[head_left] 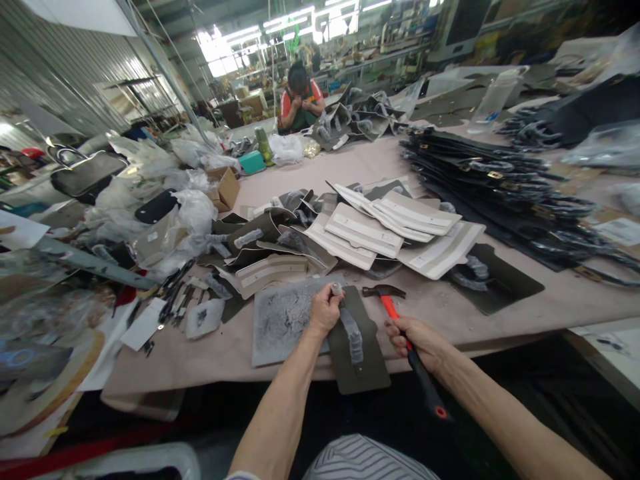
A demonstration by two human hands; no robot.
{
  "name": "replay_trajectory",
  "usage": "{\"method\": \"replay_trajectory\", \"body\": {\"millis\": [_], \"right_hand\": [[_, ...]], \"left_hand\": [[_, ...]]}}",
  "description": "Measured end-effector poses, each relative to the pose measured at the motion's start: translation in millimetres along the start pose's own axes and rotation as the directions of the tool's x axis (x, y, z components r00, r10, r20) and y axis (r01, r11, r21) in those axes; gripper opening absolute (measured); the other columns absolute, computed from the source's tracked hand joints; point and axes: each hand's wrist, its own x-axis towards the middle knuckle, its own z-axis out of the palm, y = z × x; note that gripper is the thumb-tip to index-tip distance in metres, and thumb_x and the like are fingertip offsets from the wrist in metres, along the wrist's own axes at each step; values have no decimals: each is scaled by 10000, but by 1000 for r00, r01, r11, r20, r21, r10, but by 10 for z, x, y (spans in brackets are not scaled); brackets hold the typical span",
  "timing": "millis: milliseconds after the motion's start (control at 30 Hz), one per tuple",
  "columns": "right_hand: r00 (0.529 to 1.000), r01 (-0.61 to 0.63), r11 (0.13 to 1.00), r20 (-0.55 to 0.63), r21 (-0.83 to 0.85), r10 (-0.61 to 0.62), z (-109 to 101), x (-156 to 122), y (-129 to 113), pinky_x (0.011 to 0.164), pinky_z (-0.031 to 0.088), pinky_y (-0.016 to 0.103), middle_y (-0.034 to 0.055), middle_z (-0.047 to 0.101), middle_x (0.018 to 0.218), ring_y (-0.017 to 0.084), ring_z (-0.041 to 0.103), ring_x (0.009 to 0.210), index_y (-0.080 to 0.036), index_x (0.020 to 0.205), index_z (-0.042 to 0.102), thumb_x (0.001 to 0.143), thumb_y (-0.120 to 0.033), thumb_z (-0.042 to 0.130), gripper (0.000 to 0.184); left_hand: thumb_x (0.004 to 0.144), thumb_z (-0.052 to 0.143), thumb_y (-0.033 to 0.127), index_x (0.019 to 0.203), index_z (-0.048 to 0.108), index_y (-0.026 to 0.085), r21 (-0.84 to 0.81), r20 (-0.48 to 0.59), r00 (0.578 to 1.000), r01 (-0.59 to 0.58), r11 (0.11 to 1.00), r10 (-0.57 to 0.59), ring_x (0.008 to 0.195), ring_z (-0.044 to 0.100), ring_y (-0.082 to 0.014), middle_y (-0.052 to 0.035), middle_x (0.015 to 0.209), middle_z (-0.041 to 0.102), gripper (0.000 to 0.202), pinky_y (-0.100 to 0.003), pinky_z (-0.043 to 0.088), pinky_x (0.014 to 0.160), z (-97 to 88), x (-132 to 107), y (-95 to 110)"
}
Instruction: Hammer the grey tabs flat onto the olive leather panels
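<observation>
Left hand (325,310) closed, pinching a little metal stud (337,289) at the top end of the strap (353,337) on a dark panel (360,373), right at the front edge of the worktop (150,373). Right hand (415,337) wrapped tight round a red-handled hammer (393,307), head just beside the panel. Speckled grey mat (283,320) touching the panel's left side. Pile of white-backed panels (390,227) further back, so decent swing room between there and the front edge.

The left hand (325,310) conceals most of the small metal fitting (337,289); fitting type cannot be determined at this size.
</observation>
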Motion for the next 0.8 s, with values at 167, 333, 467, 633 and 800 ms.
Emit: {"method": "replay_trajectory", "body": {"millis": [167, 333, 467, 633, 800], "right_hand": [[905, 371, 928, -215, -26, -368, -50, -340, -405, 460, 302, 258, -56, 416, 587, 127, 377, 448, -255, 822, 368, 975, -527, 330, 314], [797, 413, 687, -128, -598, -590, -143, -307, -646, 524, 228, 301, 20, 531, 630, 162, 488, 516, -219, 861, 438, 1008, -355, 350, 219], [869, 339, 619, -17, -708, -495, -325, -352, -955, 503, 188, 299, 5, 516, 585, 143, 463, 473, -218, 848, 476, 1000, -332, 428, 195], [438, 570, 691, -548, -444, -713, -441, -560, -1333, 517, 313, 274, -13, 512, 607, 140, 448, 482, -249, 849, 422, 1032, -480, 300, 319], [859, 322, 680, -98, -659, -502, -273, -286, -896, 521, 247, 294, 11, 511, 564, 166, 483, 473, -222, 824, 485, 1013, -415, 393, 286]], "left_hand": [[840, 584, 115, 961, 679, 196, 45, 25, 999, -43, 998, 42, 800, 677, -184, -23, 858, 731, 173, -272, 508, 775, 17, -40, -1], [837, 589, 136, 930, 681, 193, 32, 17, 1000, -19, 999, 18, 725, 647, -176, -14, 797, 713, 143, -261, 488, 705, 25, -39, 11], [837, 601, 154, 877, 689, 193, 15, 23, 1000, 4, 1000, -4, 711, 635, -181, -17, 778, 709, 105, -264, 480, 687, 26, -39, 15], [839, 605, 163, 944, 702, 190, -33, 17, 1000, 11, 999, -11, 771, 649, -191, -27, 830, 720, 145, -282, 507, 764, 26, -46, 6], [837, 594, 153, 930, 710, 185, -6, 46, 999, 18, 1000, -18, 768, 645, -191, -29, 834, 721, 152, -282, 498, 747, 20, -50, -2]]}}
